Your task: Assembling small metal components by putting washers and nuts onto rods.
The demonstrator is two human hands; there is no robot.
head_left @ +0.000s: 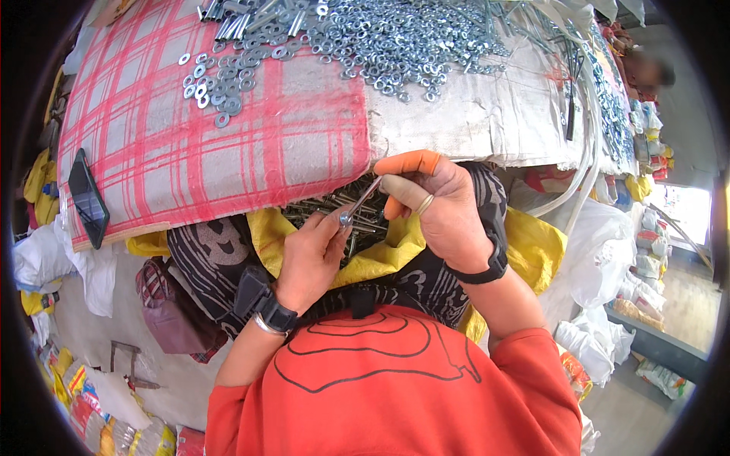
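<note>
Now both hands meet over a single metal bolt, just off the near edge of the worktop (304,158). Slanting between them, the bolt (363,199) points its shiny, thicker end down toward the left hand (310,247), whose thumb and fingers pinch it there. Up at the thinner end, the right hand (450,216) has it too, thumb and forefinger closed together on the shank. Orange covers (411,162) sheathe fingers of that hand, and a pale cover (403,190) wraps the thumb. Directly below, a yellow sack (403,254) gapes in the person's lap, and more long bolts (371,223) lie jumbled inside it, partly hidden by the hands.

Over to the worktop: a red-checked cloth (163,125) covers its left part, pale sacking (456,121) the right. Out along the far edge sprawls a big heap of small metal rings (395,45), and just left of it, on the checked cloth, comes a scatter of larger flat washers (228,80). Short metal rods (234,27) lie by those washers, nearer the far edge. Down near the left corner of the near edge, well apart from the hands, rests a dark phone (89,199).
</note>
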